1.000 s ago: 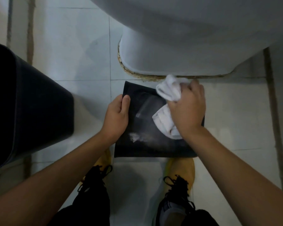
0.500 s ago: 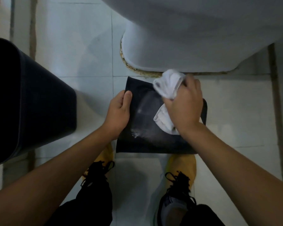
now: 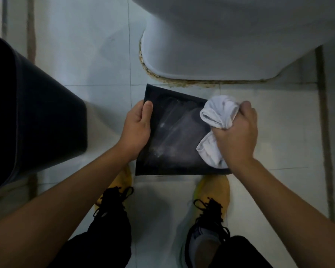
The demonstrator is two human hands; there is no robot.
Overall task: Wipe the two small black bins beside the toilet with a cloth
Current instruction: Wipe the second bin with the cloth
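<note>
A small black bin (image 3: 174, 132) lies in front of the toilet, its dusty flat face turned up toward me. My left hand (image 3: 136, 128) grips its left edge, thumb on top. My right hand (image 3: 235, 132) holds a bunched white cloth (image 3: 217, 117) and presses it on the bin's right side. A second black bin (image 3: 33, 117) stands upright on the floor at the left, apart from both hands.
The white toilet base (image 3: 211, 51) stands just beyond the held bin, with a stained seam along the floor. My two feet in yellow-and-black shoes (image 3: 213, 192) are planted right below the bin. Pale floor tiles (image 3: 89, 45) spread around.
My right hand has slid the cloth from the bin's upper middle toward its right edge. The left hand keeps its grip on the left edge.
</note>
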